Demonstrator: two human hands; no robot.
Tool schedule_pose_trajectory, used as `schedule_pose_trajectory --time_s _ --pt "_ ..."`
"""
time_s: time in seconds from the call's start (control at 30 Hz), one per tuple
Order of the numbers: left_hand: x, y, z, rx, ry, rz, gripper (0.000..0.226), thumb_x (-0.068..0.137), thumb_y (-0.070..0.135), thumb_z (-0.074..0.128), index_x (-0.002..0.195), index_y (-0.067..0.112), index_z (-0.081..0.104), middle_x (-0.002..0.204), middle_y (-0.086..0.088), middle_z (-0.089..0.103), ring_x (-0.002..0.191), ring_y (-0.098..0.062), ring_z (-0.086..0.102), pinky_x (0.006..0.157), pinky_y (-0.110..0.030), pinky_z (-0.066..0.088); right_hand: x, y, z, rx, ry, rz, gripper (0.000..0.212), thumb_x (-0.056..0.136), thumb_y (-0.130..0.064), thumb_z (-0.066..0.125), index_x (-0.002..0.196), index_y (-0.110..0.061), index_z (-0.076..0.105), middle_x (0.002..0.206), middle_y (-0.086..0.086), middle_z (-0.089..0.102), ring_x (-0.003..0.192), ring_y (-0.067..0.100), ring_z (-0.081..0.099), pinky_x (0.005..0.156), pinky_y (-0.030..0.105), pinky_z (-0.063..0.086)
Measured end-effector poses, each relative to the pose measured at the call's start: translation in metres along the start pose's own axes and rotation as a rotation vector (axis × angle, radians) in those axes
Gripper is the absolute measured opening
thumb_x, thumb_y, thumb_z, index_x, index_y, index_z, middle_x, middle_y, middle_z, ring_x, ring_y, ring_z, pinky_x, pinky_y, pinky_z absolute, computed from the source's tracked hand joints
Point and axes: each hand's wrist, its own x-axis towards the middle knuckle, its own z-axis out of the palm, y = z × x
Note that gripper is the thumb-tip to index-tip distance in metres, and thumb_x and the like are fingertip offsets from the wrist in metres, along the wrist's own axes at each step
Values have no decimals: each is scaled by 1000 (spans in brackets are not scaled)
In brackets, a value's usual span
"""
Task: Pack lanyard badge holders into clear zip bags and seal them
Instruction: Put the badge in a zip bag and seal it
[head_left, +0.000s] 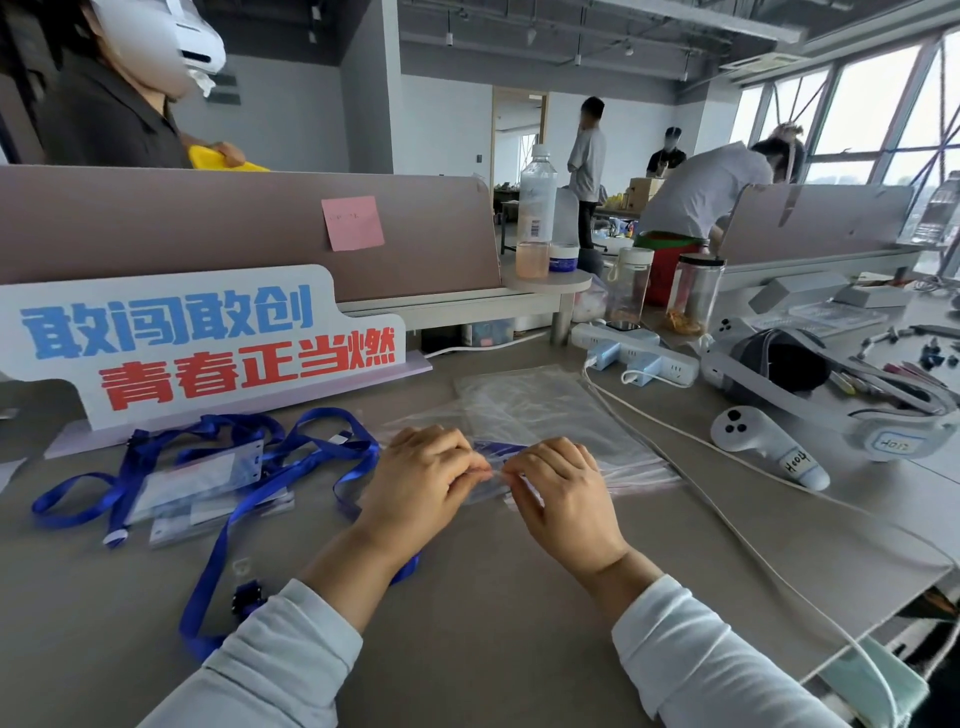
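Head view shows us the grey worktop (467, 634), which carries everything within reach of both arms. At its back stands a white sign (197, 343) with blue and red letters; it takes no part in the work. Spare clear zip bags (545, 405) lie flat in a loose stack just beyond our hands, probably so that we can pull the next one without a long reach. To the left, the unpacked lanyard badge holders (197, 483) rest in a tangled heap, with blue straps looping around the clear card sleeves. They are kept on one side, apart from the bags, and we think this stops finished and unfinished pieces from mixing. A white controller (753, 434) lies to the right, out of the way.

The zip bag (497, 475) in work lies on the worktop between our hands. A blue strap shows through the plastic, so we judge that one holder is already inside. Our left hand (421, 483) and our right hand (566, 493) meet over its near edge. The fingers (465, 457) of both hands are curled and pinch this edge close together at the middle, where we take the zip strip to be. We believe we hold it so in order to press the strip closed from the centre outward. Whether the seal is already shut, we cannot tell.
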Motion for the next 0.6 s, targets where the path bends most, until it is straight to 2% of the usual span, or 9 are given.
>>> schedule_pose_trajectory --time_s 0.13,0.23,0.3,0.47,0.6 --pt "0 2 -2 14 -21 12 27 81 34 50 75 19 71 71 6 63 64 -12 59 68 -24 42 -1 1 1 0 -14 14 13 87 -21 54 82 -13 62 83 -1 65 83 16 51 71 31 40" --pt "0 0 -2 -32 -31 -17 25 82 34 49 76 20 68 73 6 61 68 -10 56 70 -19 37 -2 5 1 -8 -1 33 12 86 -24 57 85 -14 63 84 -2 66 83 15 52 72 29 41" --pt "-1 -1 -2 -54 -52 -22 23 82 35 50 77 20 67 76 6 61 70 -9 57 70 -23 43 -3 7 2 -7 9 29 9 86 -22 57 83 -15 62 83 -3 67 82 15 52 71 28 40" --pt "1 -1 -1 -35 -70 -14 32 77 42 53 90 18 71 82 4 62 72 -11 60 69 -26 48 -2 5 0 -8 28 9 11 86 -21 56 82 -15 64 83 -3 68 81 16 53 71 28 40" --pt "3 -1 0 -47 -7 19 27 79 36 54 78 20 75 71 6 63 64 -10 59 66 -25 46 -3 5 0 -15 34 3 15 86 -23 57 80 -14 67 84 -4 69 81 15 54 71 29 42"
